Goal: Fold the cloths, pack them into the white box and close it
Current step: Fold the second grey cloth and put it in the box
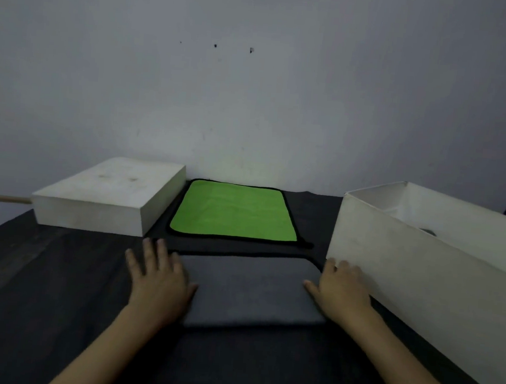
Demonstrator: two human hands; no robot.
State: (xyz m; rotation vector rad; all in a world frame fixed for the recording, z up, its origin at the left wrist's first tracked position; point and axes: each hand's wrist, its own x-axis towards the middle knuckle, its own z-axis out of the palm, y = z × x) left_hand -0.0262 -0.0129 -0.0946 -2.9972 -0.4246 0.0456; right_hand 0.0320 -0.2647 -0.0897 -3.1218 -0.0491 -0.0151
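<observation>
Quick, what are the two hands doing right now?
Left hand: open, fingers straight, resting flat on the left edge of the grey cloth.
Right hand: open, flat on the cloth's right edge.

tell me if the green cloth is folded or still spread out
Spread out. The green cloth lies flat as one square on the dark table, its black edging visible on all four sides, untouched by either hand.
</observation>
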